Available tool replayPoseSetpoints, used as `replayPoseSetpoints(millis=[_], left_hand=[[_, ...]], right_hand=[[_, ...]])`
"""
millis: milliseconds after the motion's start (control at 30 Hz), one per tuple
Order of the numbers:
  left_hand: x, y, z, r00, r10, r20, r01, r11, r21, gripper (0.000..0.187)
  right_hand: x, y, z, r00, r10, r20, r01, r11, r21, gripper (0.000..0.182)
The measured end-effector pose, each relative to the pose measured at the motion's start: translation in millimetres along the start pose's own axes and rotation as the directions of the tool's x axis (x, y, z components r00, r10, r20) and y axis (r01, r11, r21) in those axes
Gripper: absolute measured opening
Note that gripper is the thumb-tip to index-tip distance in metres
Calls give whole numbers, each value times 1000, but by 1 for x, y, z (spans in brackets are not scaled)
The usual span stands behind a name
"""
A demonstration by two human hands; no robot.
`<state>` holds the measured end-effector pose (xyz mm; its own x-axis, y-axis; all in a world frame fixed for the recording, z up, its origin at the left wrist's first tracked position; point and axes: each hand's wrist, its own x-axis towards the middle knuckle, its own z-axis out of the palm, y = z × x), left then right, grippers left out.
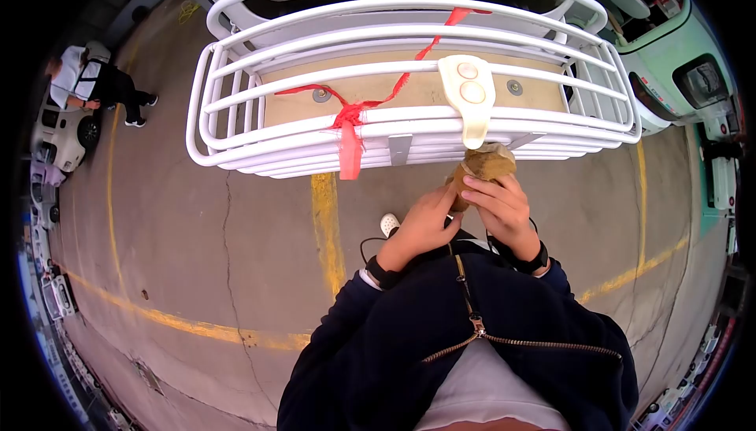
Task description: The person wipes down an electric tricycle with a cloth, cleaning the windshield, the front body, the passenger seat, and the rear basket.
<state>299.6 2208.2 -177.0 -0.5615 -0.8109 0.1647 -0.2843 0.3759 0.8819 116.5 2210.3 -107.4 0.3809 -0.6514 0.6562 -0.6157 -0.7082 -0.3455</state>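
Note:
A brown, crumpled, paper-like bundle is between my two hands, just below the white rack. My right hand has its fingers wrapped round its right side. From the left, my left hand presses its fingers against the lower part of the bundle. What it is exactly, I cannot make out. Right above it, a cream plastic piece with two round spots hangs over the rack's front bars. To the left, a red strip is knotted round the bars of the white tubular rack.
The rack is on a vehicle and has a tan board in it. A pale green vehicle stands at right. Another person is at far left beside a parked car. Yellow lines mark the concrete floor.

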Motion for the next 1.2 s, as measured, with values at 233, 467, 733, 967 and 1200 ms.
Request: replayPoseSetpoints(millis=[233, 467, 733, 967, 1200], left_hand=[[13, 45, -31, 997, -55, 57, 34, 948, 315, 50], [18, 64, -99, 611, 637, -470, -137, 669, 730, 38], [35, 53, -84, 656, 542, -526, -160, 780, 605, 51], [60, 68, -92, 680, 628, -378, -144, 620, 772, 52], [80, 53, -110, 569, 788, -237, -8, 293, 956, 30]], right_hand=[[32, -17, -26, 991, -104, -87, 94, 989, -110, 44], [115, -18, -12, 982, -17, -189, -17, 984, -175, 75], [120, -23, -22, 993, 52, 106, -20, 960, -281, 70], [108, -21, -33, 986, 116, 120, -75, 949, -305, 77], [100, 17, -15, 979, -199, -44, 158, 879, -450, 56]])
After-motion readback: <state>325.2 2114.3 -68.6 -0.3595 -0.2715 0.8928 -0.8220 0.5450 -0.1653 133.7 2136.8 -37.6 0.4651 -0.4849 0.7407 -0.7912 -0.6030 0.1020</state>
